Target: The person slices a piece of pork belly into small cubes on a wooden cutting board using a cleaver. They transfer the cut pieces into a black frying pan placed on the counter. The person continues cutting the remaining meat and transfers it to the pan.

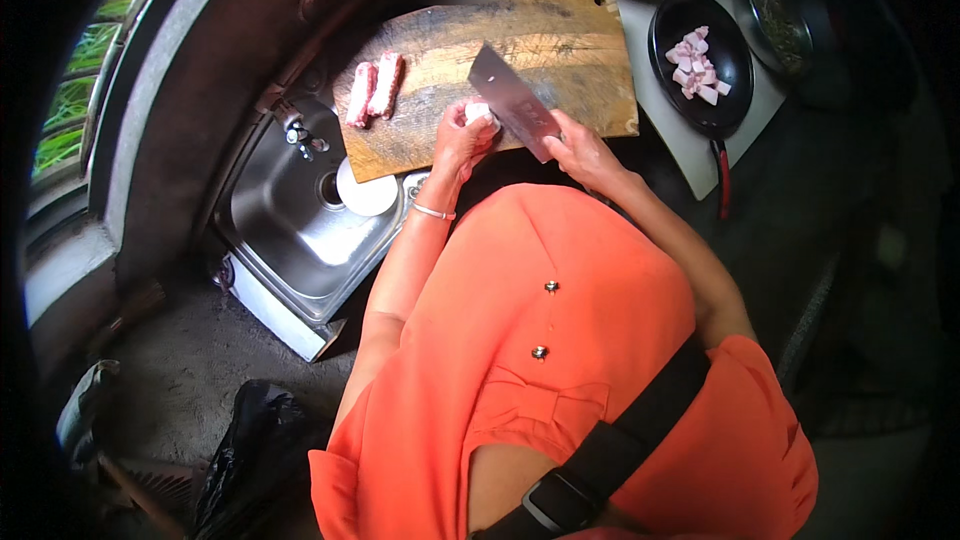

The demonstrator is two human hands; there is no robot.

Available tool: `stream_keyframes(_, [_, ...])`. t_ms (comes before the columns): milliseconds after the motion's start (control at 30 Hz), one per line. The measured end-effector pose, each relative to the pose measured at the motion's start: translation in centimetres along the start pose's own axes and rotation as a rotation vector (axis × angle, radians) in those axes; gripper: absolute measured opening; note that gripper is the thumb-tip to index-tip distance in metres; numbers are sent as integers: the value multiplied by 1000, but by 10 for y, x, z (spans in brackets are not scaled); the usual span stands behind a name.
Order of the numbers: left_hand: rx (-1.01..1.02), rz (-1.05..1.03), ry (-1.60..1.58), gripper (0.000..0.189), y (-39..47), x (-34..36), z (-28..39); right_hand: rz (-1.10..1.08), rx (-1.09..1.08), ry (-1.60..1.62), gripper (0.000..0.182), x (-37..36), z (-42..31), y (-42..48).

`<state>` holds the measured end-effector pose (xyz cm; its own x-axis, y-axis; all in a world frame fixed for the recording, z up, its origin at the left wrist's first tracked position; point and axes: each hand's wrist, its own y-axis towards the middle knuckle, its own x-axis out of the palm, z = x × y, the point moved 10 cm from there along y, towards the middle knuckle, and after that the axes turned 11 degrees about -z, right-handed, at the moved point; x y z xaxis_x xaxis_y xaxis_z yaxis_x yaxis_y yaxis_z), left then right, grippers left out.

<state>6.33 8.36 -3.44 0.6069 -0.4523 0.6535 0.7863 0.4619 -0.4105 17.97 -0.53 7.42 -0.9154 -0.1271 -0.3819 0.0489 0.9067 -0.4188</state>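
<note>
My left hand [459, 146] grips a small whitish piece of meat or fat [480, 115] over the near edge of a wooden cutting board [442, 30]. Its exact kind is hard to make out, since my fingers cover part of it. My right hand [589, 154] holds a cleaver [514, 101] by its handle. The broad blade slants up and left above the board, close beside the whitish piece. Toward the board's left side, two strips of raw meat, apparently ribs [375, 90], lie side by side.
Left of the board is a steel sink [259, 199] with a faucet [289, 120] and a white round dish [371, 193]. On the right, a black frying pan [735, 34] contains cubed pale meat [697, 67]. Beside it stands a bowl of greens [776, 22].
</note>
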Motion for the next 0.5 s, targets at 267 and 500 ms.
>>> stream_keyframes(267, [-104,174,-40,33,1,-40,-15,344,146,267,21,-51,43,-67])
stream_keyframes(500, [-129,109,164,33,38,30,9,771,61,697,20,-91,111,-158])
